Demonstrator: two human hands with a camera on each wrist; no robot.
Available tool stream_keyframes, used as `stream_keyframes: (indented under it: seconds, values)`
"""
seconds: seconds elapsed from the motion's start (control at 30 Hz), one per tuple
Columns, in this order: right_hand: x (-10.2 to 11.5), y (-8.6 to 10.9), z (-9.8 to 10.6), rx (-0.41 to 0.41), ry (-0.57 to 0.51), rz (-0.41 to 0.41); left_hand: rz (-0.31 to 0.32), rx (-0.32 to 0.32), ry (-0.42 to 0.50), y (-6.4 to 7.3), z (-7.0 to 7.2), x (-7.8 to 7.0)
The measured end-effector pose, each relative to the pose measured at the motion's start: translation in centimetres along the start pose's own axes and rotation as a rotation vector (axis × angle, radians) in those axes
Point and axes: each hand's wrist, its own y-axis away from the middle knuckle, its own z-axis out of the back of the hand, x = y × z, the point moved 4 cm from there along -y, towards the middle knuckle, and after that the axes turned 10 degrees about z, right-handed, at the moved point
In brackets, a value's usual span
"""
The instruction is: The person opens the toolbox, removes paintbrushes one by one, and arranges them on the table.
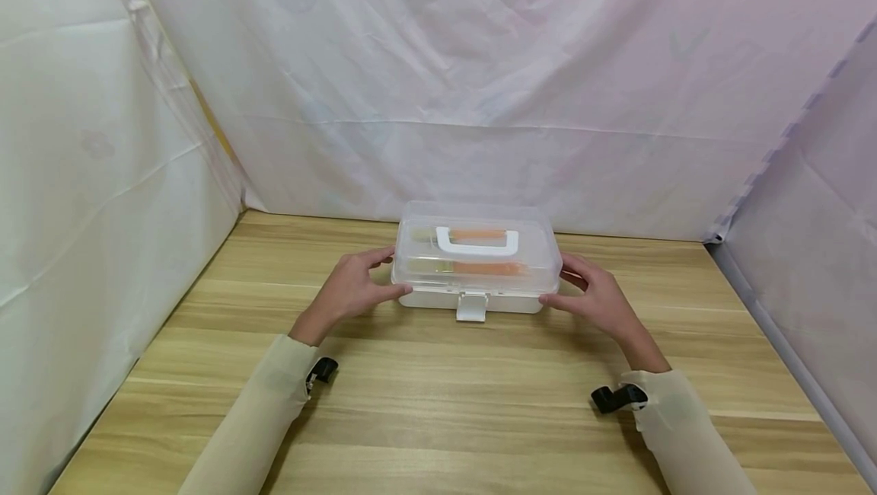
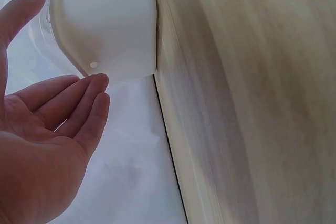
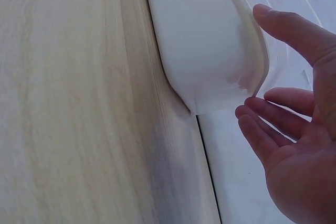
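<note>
A white storage box with a clear lid sits at the back of the table. The lid is down, and a white handle lies on top of it. At the front, the white latch sticks outward. Through the lid show two brushes with orange handles and pale bristles. My left hand is at the box's left end, thumb by the front corner, fingertips right at the edge farther back. Mirroring it at the right end is my right hand, fingers loosely extended beside the white base.
The wood-grain table runs back to a pale hanging cloth close behind the box. More cloth hangs at the left and right. Black wrist devices stick out at both beige sleeves.
</note>
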Motion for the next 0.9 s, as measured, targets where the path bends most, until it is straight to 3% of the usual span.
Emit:
stream_keyframes:
  seconds: [0.63,0.9]
  values:
    - [0.19,0.11,0.35,-0.011,0.059,0.075,0.007,-0.012,0.016,0.02,0.12,-0.06]
    - [0.58,0.11,0.50,-0.039,0.043,0.079,-0.035,-0.026,0.003,0.01,0.37,-0.03]
